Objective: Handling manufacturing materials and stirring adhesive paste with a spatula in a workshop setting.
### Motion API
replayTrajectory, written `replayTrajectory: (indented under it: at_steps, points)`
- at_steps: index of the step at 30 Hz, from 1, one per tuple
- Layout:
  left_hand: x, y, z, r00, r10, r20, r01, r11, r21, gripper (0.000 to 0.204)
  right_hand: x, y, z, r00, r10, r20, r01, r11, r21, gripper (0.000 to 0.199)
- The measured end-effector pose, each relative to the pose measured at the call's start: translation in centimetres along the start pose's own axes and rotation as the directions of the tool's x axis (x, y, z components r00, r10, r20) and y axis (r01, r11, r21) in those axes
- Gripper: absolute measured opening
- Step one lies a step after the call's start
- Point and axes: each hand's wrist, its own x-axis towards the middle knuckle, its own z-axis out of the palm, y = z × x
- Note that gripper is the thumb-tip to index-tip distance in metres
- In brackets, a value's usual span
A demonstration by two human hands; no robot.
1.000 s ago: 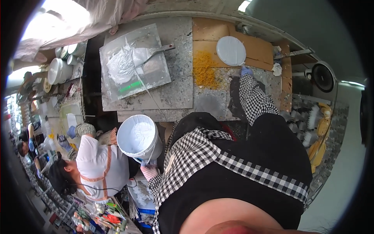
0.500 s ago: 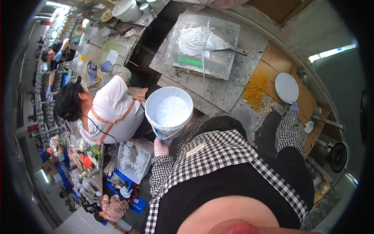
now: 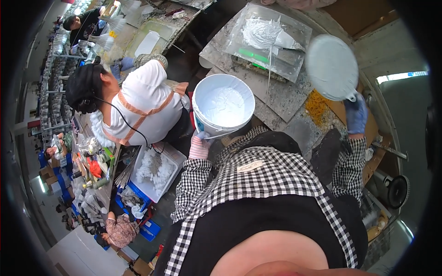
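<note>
A white bucket [image 3: 202,120] with white paste inside hangs before me, tilted a little so its open top shows. My left hand [image 3: 201,138], gloved and with a pink striped cuff, is closed on the near side of its rim or handle; the exact hold is partly hidden. At the right, my right hand [image 3: 357,114] in a blue glove grips the edge of a round white lid [image 3: 332,68], which is raised off the work surface and blurred by motion. Beyond both lies a clear board [image 3: 294,64] bearing a mound of white paste [image 3: 262,33] and a scraper [image 3: 289,42].
A co-worker in a white top [image 3: 147,99] sits close to the bucket's left. Below that person stands a white bin [image 3: 177,170] of white fluffy pieces. Yellow shavings [image 3: 315,108] lie on the bench [image 3: 287,103]. A black round fan-like object [image 3: 398,191] is at far right.
My right hand has lifted the lid from the cardboard at the right, up and leftward. In the picture the bucket has shifted up and right, still in my left hand.
</note>
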Motion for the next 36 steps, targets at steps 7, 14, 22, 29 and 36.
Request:
replayTrajectory:
  at_steps: [7,14,22,29,36]
  points:
    - [-1.0,0.3,-2.0,0.998,0.033,0.053,-0.031,0.998,-0.049,0.025,-2.5,-10.7,16.5,0.959,0.121,0.257,-0.201,0.928,0.315,0.021]
    - [-1.7,0.6,-4.2,1.000,-0.016,0.000,0.016,0.997,-0.077,0.023,-7.4,-14.5,25.4,0.726,-0.442,0.527,0.520,0.854,0.002,0.014]
    - [-1.4,0.3,-5.3,0.998,-0.036,-0.053,0.033,0.997,-0.064,0.044,-11.8,-14.1,27.4,0.325,-0.627,0.708,0.881,0.474,0.015,0.024]
    - [0.1,0.2,-6.5,1.000,-0.024,0.008,0.025,0.992,-0.121,0.017,-14.6,-12.8,28.4,0.206,-0.611,0.765,0.907,0.413,0.085,0.026]
    - [0.5,0.9,-4.8,0.999,-0.018,-0.038,0.014,0.993,-0.115,0.044,-14.7,-11.6,29.7,0.121,-0.606,0.786,0.920,0.366,0.141,0.029]
